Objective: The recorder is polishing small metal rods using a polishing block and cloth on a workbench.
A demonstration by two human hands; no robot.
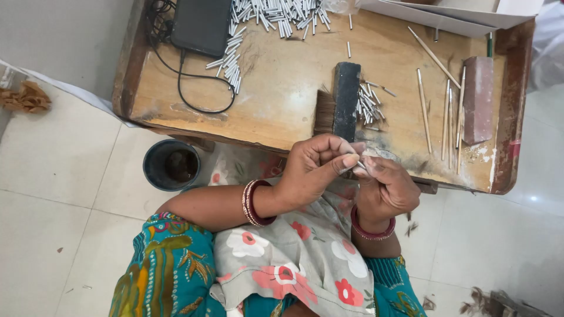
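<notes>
My left hand (314, 167) and right hand (385, 191) meet over my lap, fingertips pinched tight together on one small metal tube (359, 166).

Head-worn view, steeply downward, close.

Bare tabletop (282, 76) mid-left open; brush block (345, 100), tube scatter (369, 105), sticks (449, 117) crowd right.

Silver metal tubes (275, 16); black brush block (346, 100); reddish stone (478, 100); grey floral cloth (294, 258).
</notes>
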